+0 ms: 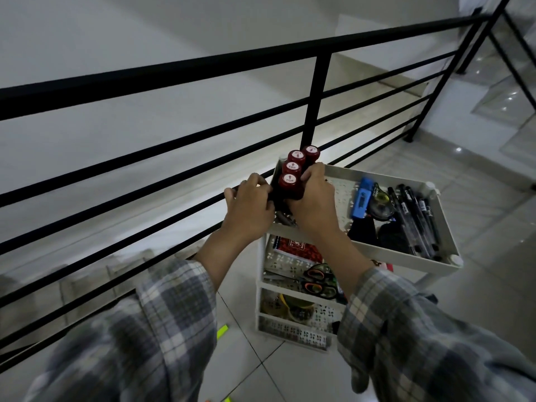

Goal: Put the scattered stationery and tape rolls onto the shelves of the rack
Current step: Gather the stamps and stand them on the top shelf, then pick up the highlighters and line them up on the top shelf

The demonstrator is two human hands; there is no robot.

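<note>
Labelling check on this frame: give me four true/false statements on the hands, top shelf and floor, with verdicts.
1. Both hands hold the cluster of red-capped stamps. True: left hand, right hand.
2. The blue rectangular stapler lies on the floor. False: it lies on the white plastic rack's top shelf.
3. Black pens lie on the top shelf. True.
4. The orange-handled scissors hang from the black metal railing. False: they lie on a lower shelf.

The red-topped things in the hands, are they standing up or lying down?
Standing up. The four red-capped cylinders show their round tops, marked TOP, to the camera, pressed between the left hand and right hand.
</note>
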